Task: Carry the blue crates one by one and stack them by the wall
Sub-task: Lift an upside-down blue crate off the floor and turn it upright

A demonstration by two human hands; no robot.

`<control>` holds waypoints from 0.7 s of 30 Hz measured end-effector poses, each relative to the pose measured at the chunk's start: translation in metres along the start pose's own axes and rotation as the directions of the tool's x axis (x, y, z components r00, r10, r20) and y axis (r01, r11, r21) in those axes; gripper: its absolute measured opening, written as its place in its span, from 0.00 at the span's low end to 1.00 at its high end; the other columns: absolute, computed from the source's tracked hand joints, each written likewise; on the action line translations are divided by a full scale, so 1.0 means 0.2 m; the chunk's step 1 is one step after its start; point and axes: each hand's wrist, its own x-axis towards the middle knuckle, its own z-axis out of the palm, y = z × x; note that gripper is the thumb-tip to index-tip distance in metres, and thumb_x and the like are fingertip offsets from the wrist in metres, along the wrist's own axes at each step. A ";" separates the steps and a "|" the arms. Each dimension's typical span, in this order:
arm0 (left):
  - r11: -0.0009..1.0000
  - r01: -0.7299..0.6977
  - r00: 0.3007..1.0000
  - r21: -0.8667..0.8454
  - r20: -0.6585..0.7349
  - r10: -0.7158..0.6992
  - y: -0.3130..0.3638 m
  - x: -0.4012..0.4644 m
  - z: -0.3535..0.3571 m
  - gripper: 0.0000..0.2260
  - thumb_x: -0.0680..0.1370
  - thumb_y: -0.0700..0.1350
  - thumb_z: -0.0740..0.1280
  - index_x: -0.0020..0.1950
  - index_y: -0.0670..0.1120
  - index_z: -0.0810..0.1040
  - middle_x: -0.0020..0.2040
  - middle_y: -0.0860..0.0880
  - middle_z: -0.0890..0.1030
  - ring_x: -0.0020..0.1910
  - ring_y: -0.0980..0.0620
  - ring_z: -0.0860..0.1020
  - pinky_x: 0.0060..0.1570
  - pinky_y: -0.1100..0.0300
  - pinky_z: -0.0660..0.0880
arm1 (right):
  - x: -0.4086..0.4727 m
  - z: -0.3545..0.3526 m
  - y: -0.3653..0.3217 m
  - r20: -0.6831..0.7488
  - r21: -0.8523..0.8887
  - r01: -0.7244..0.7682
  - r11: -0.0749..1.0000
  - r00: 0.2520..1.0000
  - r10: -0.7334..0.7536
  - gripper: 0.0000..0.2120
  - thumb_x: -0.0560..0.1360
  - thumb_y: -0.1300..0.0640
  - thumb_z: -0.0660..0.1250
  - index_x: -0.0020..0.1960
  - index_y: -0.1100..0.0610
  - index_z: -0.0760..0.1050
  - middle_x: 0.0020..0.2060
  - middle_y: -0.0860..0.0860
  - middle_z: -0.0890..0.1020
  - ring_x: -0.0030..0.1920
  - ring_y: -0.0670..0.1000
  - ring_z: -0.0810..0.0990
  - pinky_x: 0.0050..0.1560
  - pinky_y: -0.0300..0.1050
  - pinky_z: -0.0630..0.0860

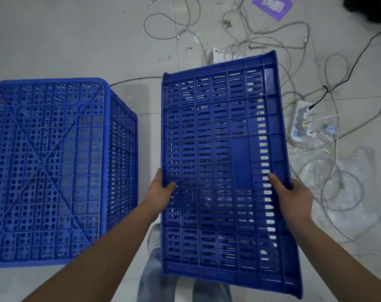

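A blue crate (226,166) fills the centre-right of the frame, held off the floor with a slatted side wall facing up. The left hand (160,192) is clamped on its left edge, the right hand (294,197) on its right rim. An upturned crate (52,168) sits at left. Tangled cables (272,40) and a power strip (302,120) lie upper right.

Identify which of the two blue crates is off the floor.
The right-hand crate, gripped by the left hand and right hand; the other crate sits upside down.
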 end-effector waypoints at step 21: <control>0.986 -0.163 0.986 0.016 0.023 0.163 0.25 -0.19 0.36 0.42 0.70 0.63 0.68 0.78 0.57 0.50 0.80 0.51 0.52 0.78 0.49 0.52 0.75 0.45 0.57 | -0.47 0.47 -0.20 0.146 0.155 0.068 0.986 0.985 -0.090 0.11 0.75 0.63 0.64 0.36 0.52 0.70 0.30 0.44 0.77 0.30 0.43 0.74 0.27 0.33 0.68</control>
